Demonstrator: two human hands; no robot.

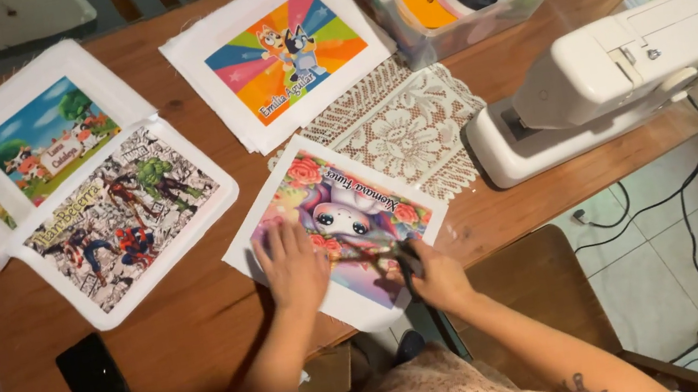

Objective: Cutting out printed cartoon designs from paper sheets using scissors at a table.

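White fabric panel with a pink-purple unicorn print and roses, lying at the near edge of the wooden table. Long axis runs diagonally, from near-left to far-right; the printed figure's top points away to the right. Left hand flat on it, fingers spread, pressing it down. Right hand closed around dark-handled scissors, blades over the print. Lace doily just beyond; white sewing machine to the right.

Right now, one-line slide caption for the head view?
Left hand flattens a pink cartoon-printed fabric sheet on the brown wooden table; right hand holds dark scissors.
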